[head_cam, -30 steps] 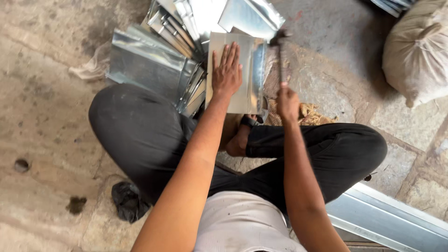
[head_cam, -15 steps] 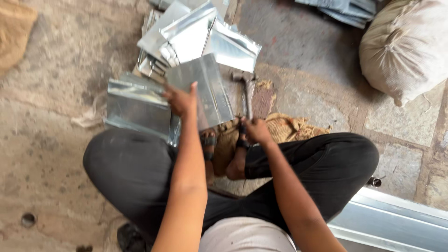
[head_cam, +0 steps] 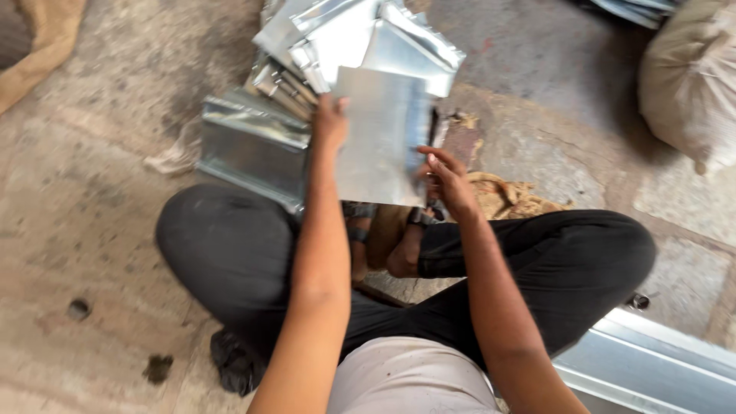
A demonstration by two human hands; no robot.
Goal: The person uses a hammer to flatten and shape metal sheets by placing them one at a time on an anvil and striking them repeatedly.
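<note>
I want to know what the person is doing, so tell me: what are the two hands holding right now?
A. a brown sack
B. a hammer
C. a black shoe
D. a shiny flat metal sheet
D: the left hand grips the left edge of the shiny metal sheet and the right hand holds its lower right edge, lifting it above the crossed legs.
</note>
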